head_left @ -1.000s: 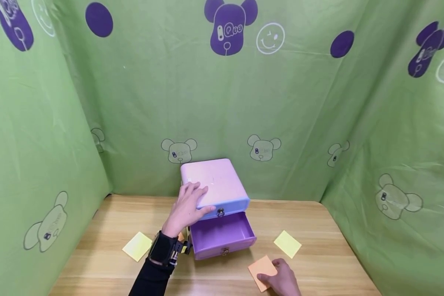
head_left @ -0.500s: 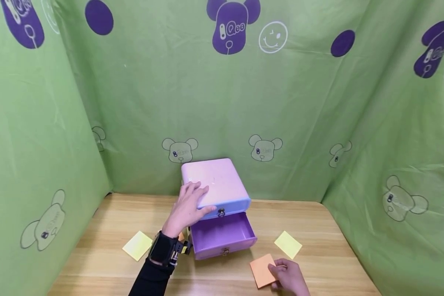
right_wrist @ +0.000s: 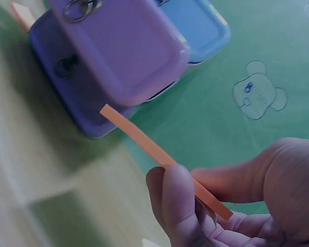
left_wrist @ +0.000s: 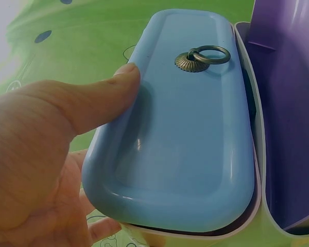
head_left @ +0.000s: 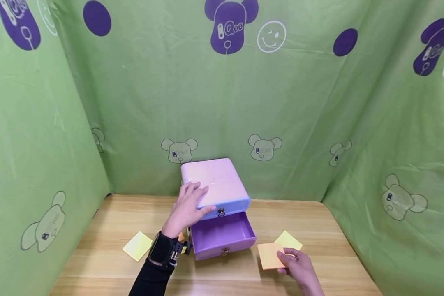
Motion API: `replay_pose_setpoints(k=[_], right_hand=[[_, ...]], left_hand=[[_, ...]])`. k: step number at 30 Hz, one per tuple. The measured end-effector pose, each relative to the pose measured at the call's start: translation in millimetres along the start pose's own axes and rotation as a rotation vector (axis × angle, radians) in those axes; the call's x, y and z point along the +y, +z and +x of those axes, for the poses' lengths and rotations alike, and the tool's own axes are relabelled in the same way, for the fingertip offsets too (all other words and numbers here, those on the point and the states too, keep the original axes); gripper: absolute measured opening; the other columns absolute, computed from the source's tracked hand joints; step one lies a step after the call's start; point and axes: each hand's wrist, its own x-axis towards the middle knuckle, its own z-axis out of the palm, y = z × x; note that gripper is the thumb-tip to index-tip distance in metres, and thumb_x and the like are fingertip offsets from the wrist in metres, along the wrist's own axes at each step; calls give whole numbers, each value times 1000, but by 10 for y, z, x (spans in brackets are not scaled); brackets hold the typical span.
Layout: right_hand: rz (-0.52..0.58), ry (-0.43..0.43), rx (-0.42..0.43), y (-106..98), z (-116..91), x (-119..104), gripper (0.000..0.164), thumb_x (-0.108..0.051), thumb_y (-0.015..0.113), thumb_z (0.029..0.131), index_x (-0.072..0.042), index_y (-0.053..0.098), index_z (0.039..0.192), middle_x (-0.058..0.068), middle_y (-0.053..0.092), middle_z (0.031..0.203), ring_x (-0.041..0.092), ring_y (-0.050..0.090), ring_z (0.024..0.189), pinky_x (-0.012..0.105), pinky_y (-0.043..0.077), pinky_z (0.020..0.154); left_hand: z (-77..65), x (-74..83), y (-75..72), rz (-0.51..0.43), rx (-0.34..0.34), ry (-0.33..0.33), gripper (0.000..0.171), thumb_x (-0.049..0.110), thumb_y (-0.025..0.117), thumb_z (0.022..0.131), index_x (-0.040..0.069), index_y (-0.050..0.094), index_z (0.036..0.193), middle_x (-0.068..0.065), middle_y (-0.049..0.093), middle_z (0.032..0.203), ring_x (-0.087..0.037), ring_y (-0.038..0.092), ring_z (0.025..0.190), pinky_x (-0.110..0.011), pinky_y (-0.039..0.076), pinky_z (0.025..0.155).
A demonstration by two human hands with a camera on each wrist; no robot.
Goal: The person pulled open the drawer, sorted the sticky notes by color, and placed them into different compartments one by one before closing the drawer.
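Observation:
A small drawer cabinet [head_left: 216, 179] with a pink top stands against the back cloth. Its blue top drawer [left_wrist: 180, 128] is closed, and below it a purple drawer [head_left: 222, 230] is pulled out. My left hand [head_left: 185, 207] rests on the cabinet's top, fingers spread, with the thumb against the blue drawer's front edge. My right hand [head_left: 299, 267] pinches an orange sticky note pad [head_left: 271, 255] between thumb and fingers, right of the open drawer and above the table. From the right wrist view the pad appears edge-on, and a darker purple drawer front [right_wrist: 67, 77] shows under the open one.
Yellow sticky notes [head_left: 137, 246] lie on the wooden table at left; another yellow pad [head_left: 290, 239] lies at right, partly covered by the orange one. An orange piece [head_left: 181, 237] peeks out beside the left wrist. Green cloth [head_left: 140, 82] encloses the table.
My right hand has lifted the orange pad off the table and moved it up and right, turning it, so that it overlaps the yellow pad. The left hand stays put.

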Motion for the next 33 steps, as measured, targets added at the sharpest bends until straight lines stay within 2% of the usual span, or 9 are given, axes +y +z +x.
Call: replay_pose_setpoints(k=[5, 20, 33], right_hand=[[17, -15, -12, -56, -28, -141, 56, -13, 66, 98, 15, 43, 140, 1, 67, 87, 12, 68, 69, 26, 63, 66], [74, -83, -48, -39, -78, -498, 52, -15, 67, 98, 11, 44, 137, 3, 73, 91, 11, 69, 73, 25, 63, 70], [91, -151, -89, 153, -99, -858, 47, -16, 66, 98, 7, 49, 134, 5, 71, 95, 13, 68, 78, 27, 63, 72]], left_hand=[[-9, 3, 11, 5, -1, -1, 75, 56, 71, 88, 19, 50, 150, -10, 34, 165, -33, 21, 154, -75, 34, 112], [-8, 10, 8, -1, -7, -4, 75, 56, 71, 89, 20, 49, 151, -9, 33, 166, -31, 20, 155, -78, 35, 108], [1, 5, 13, 9, -5, 8, 75, 55, 70, 89, 19, 49, 151, -10, 33, 165, -32, 21, 155, -77, 37, 109]])
